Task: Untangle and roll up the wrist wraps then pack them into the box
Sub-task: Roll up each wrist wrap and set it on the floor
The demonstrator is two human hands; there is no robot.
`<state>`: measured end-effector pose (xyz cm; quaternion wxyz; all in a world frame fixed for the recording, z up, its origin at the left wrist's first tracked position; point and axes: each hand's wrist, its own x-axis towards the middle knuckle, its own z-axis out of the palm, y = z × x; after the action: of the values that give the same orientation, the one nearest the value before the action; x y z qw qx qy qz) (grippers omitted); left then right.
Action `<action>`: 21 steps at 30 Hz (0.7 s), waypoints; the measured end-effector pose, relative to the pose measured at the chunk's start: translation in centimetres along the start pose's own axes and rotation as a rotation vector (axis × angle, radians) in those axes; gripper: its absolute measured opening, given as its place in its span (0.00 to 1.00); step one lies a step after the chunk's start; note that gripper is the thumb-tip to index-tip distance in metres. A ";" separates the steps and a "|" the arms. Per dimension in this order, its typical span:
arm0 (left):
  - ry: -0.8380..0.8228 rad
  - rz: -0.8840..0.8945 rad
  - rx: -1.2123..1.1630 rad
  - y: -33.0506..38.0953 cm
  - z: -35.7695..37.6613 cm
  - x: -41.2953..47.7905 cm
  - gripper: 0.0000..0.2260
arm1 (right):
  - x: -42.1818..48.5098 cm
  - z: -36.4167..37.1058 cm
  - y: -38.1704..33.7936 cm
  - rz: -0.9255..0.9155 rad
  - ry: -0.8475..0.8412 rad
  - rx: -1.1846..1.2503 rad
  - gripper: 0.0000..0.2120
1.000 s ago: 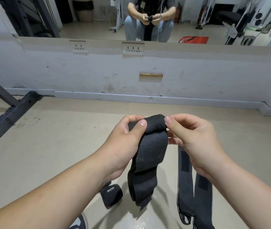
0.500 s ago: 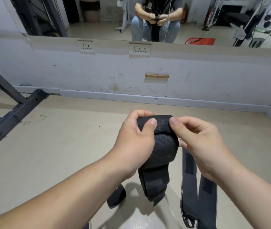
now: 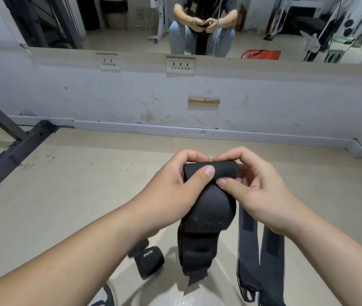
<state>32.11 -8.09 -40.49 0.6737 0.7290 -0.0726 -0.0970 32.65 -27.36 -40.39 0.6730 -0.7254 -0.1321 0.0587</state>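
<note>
Wrist wrap roll (image 3: 151, 262), black with a white logo, lies on the floor (image 3: 65, 195), low and left of the middle. Above it the left hand (image 3: 175, 184) grips the rolled top of a black wrist wrap (image 3: 211, 204), with the thumb pressed on the front. The long axis of this roll goes left to right between both hands, and the loose tail points straight down. The right hand (image 3: 257, 191) pinches the right end of the roll with thumb and fingers. Further right, two grey wraps (image 3: 248, 250) run lengthwise down to the lower edge.
</note>
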 end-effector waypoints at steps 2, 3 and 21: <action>-0.067 -0.022 -0.053 0.2 -0.3 -0.2 0.09 | 0.2 0.2 0.1 -0.010 0.017 -0.015 0.18; -0.077 -0.046 -0.087 0.2 -0.5 -0.2 0.10 | 0.3 0.4 0.1 -0.018 0.028 -0.018 0.18; 0.036 -0.113 -0.412 0.4 0.7 -0.5 0.09 | 0.2 2.5 -0.1 0.037 0.053 0.050 0.24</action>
<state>31.48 -8.70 -40.14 0.8031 0.5805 0.0017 -0.1342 32.19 -24.87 -40.52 0.6928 -0.7121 -0.0994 0.0552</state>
